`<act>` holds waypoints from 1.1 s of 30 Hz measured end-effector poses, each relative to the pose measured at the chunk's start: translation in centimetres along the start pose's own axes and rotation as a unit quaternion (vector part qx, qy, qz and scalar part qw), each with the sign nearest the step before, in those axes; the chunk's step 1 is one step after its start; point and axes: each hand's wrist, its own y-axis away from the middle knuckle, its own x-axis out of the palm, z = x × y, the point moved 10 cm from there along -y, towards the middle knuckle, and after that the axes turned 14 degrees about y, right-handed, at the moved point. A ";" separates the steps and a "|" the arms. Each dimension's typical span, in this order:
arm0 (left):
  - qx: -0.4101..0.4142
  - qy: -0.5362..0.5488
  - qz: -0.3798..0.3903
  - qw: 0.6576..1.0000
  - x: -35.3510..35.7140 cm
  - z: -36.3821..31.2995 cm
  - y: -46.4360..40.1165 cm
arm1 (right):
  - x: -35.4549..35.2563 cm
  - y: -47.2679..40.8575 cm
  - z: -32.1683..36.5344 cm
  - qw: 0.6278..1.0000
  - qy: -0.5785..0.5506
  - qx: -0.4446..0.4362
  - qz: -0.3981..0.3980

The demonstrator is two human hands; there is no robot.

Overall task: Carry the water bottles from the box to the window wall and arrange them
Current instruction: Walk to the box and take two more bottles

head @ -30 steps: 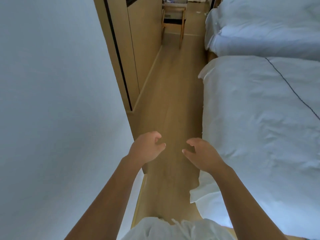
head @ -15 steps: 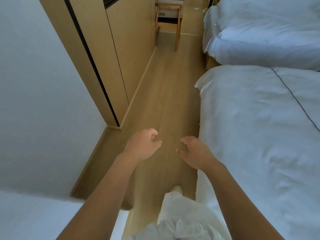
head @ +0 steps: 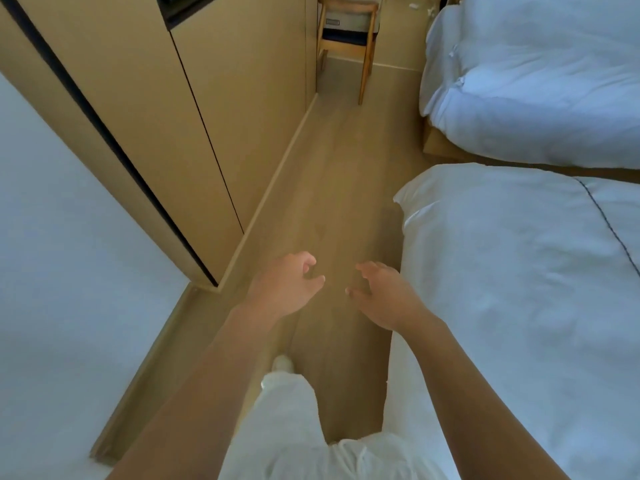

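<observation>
Both grips are empty. My left hand (head: 287,289) is held out ahead of me with fingers loosely curled around nothing; my right hand (head: 384,296) is beside it at 3 o'clock, fingers relaxed and slightly spread, holding nothing. The two hands are near each other but apart, above the wooden floor (head: 339,188).

Change since one second ago: the hand posture is unchanged, but the surroundings have advanced. The white wall (head: 62,271) at 9 o'clock has fallen back, the corner of the wooden cabinet (head: 221,109) has drawn level with my hands at 10 o'clock, and the chair (head: 346,39) at 12 o'clock appears closer. One shoe (head: 282,363) and a white trouser leg (head: 287,410) now show at 6 o'clock, mid-stride. The near bed (head: 519,289) runs along 3 o'clock, close beside my right forearm; the far bed (head: 536,81) lies at 1 o'clock.

Meaning for the task: I am in transit along the aisle between cabinet and beds, carrying nothing. No water bottle, box or window wall is identifiable in the current view; a pale object sits on the chair, too indistinct to name. I judge this to be an empty-handed leg, probably towards the box for the next bottles, though the direction cannot be confirmed. The aisle is narrow, so the bed corner is the likeliest obstruction.
</observation>
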 end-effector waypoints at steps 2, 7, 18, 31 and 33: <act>0.003 0.002 0.004 1.000 -0.6 -0.7 -3.8 | -1.1 -3.6 -0.8 1.000 -0.005 0.002 -0.005; 0.019 -0.019 -0.009 1.000 -4.1 -2.9 -14.6 | -4.5 -14.0 -1.6 0.999 0.002 0.006 -0.033; 0.034 -0.067 0.013 0.997 -14.3 -7.4 -36.2 | -13.5 -34.6 -2.5 0.998 0.003 0.035 -0.056; 0.055 -0.081 0.007 0.995 -17.1 -15.0 -59.9 | -20.5 -56.3 -11.1 0.997 -0.017 0.045 -0.056; 0.056 -0.075 -0.001 0.996 -17.5 -17.4 -64.2 | -22.7 -60.2 -13.1 0.997 -0.019 0.043 -0.061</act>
